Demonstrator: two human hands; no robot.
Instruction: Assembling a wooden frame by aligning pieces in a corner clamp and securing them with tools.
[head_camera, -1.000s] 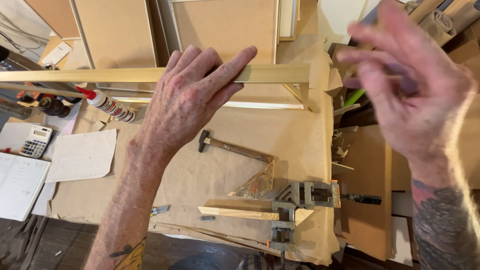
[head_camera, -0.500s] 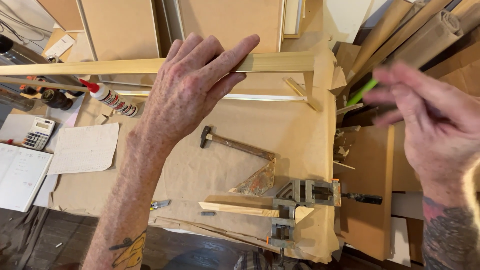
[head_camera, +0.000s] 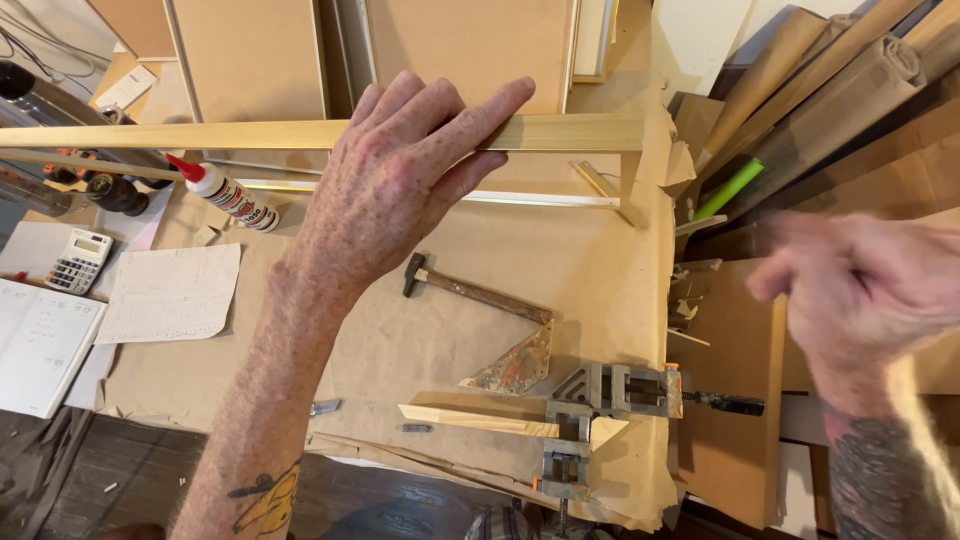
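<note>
My left hand (head_camera: 390, 180) reaches forward and grips a long pale wooden strip (head_camera: 570, 132), fingers laid over its top. The strip is held level above the paper-covered workbench (head_camera: 400, 340) and runs off the left edge of view. My right hand (head_camera: 860, 300) is at the right, blurred by motion, over brown boards, apart from the strip. A pale streak blurs below that wrist, and I cannot tell whether the hand holds anything. Under the left hand lie a small hammer (head_camera: 480, 293) and a stained triangular piece (head_camera: 510, 365).
A metal corner clamp (head_camera: 600, 400) grips a mitred wood piece (head_camera: 470, 420) near the front edge. A glue bottle (head_camera: 225, 195), calculator (head_camera: 78, 260) and paper sheet (head_camera: 170, 295) lie on the left. Brown rolls (head_camera: 830, 90) and a green tube (head_camera: 730, 188) lean at right. Framed boards stand behind.
My right hand has dropped from the upper right to the middle right. The left hand keeps its hold on the strip, whose right end now shows fully.
</note>
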